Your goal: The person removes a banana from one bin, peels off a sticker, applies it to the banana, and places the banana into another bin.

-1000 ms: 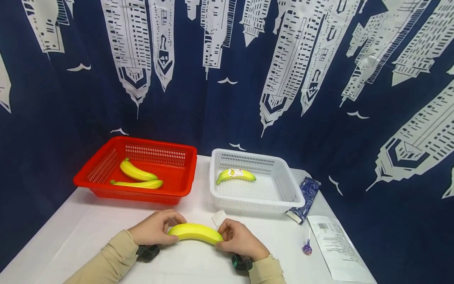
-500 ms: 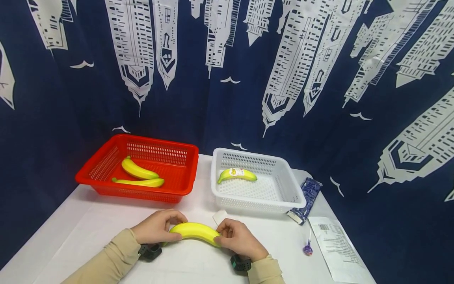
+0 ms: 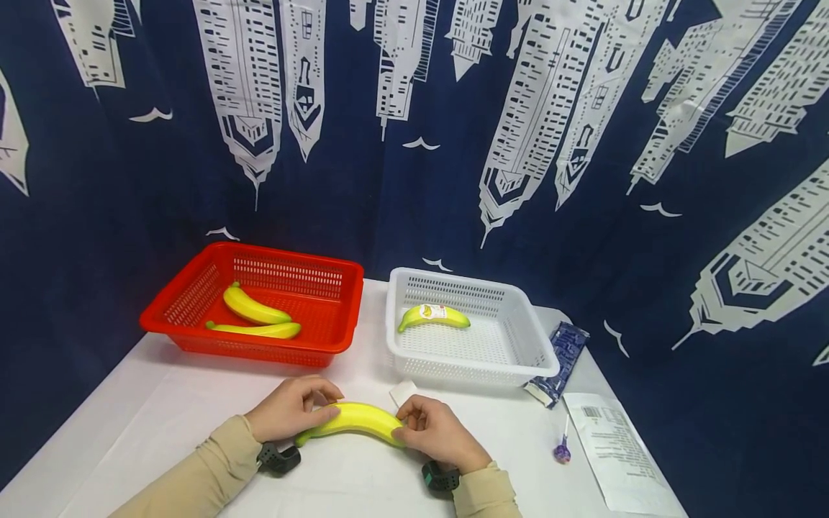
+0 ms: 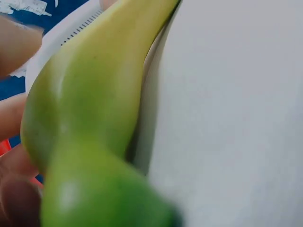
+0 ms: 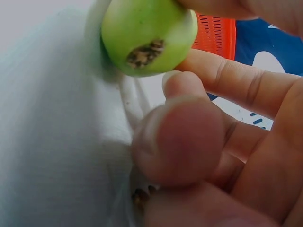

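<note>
A yellow banana (image 3: 363,419) lies crosswise on the white table between both hands. My left hand (image 3: 285,409) pinches its left part, thumb on the near side and fingers behind; the green stem end sticks out below that thumb. Close up in the left wrist view is the banana's green stem end (image 4: 94,189). At the other end, my right hand (image 3: 443,435) holds the banana between thumb and fingers. The right wrist view shows the green tip (image 5: 147,33) with its dark brown scar, and curled fingers beside it.
Behind the left hand stands a red basket (image 3: 259,347) with two bananas (image 3: 255,306). A white basket (image 3: 473,370) holds one labelled banana (image 3: 447,316). A small white square (image 3: 403,393), a blue packet (image 3: 566,352), a lollipop (image 3: 562,452) and a printed white sheet (image 3: 612,450) lie about.
The left hand's grip has shifted inward along the banana, uncovering its green stem end. The right hand still holds the other end. The head view has shifted slightly.
</note>
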Motion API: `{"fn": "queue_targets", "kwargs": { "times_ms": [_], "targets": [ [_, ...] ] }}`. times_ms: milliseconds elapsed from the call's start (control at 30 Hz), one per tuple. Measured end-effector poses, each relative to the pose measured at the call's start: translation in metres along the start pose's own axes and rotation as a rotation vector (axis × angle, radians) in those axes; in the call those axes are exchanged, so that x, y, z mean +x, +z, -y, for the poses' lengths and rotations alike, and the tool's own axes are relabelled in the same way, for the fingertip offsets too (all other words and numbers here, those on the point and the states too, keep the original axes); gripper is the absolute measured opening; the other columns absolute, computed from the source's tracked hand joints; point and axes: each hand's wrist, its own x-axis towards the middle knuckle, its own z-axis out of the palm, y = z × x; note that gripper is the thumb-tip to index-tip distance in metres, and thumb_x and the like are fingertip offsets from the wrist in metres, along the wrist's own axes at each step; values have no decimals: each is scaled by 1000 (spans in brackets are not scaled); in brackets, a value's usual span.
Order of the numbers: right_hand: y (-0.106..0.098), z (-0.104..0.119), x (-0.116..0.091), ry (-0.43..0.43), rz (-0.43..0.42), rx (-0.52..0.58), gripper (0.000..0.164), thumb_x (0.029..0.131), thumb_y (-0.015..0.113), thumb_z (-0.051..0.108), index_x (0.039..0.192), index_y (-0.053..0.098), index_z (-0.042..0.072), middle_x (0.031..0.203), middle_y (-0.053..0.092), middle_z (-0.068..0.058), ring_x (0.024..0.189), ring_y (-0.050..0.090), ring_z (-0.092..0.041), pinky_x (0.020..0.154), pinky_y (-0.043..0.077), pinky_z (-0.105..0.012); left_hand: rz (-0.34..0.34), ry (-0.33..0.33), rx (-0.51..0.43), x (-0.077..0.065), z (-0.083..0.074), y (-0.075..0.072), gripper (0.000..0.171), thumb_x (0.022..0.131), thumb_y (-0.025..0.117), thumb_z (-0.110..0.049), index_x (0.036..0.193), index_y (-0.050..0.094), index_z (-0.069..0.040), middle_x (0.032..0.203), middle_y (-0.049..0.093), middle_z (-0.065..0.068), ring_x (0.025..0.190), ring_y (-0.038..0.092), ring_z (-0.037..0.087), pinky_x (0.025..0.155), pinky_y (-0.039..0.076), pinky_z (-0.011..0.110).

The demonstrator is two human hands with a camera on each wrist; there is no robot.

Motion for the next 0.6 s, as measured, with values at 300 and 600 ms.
{"fn": "queue_targets", "kwargs": {
  "times_ms": [300, 600],
  "targets": [
    [-8, -5, 2, 36, -205, -57, 13, 94, 73, 26, 98, 70, 14, 81, 61, 2, 64, 51, -9, 54, 45, -22, -54, -16, 7, 0, -2, 0, 15, 93, 78, -34, 105, 75, -26, 76, 56, -10, 59, 46, 2, 58, 41, 21],
    [-24, -15, -1, 256, -420, -201, 19, 90, 75, 27, 94, 71, 9, 85, 66, -1, 76, 57, -15, 68, 48, -31, -67, -9, 19, 1, -3, 0, 12, 94, 77, -32, 104, 75, -26, 73, 52, -10, 58, 45, 2, 57, 40, 20]
  ]
}}
